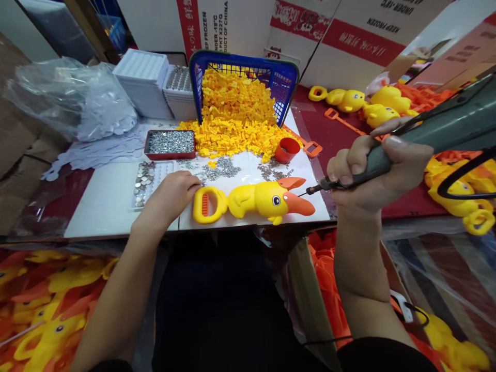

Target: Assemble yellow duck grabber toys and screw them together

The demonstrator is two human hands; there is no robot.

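Note:
A yellow plastic duck toy [248, 199] lies on its side on the white work surface, its orange beak [300, 203] parted and pointing right. My left hand [170, 194] rests by the toy's ring handle [209, 205], fingers drawn together with their tips at its edge; whatever they pinch is hidden. In my right hand [403, 170] is a green electric screwdriver [445, 116]. Its thin bit points left, close to the beak's opening. Loose screws [222, 169] are strewn behind the toy, and a white tray [163, 173] with silver discs sits beside my left hand.
A tipped blue basket [289, 98] spills small yellow parts [236, 132]. A red screw tray [170, 144] and a red cup [287, 150] stand before it. White tray stacks [141, 82] are at back left. More duck toys [344, 99] lie right; a carton [310, 289] of orange parts sits below.

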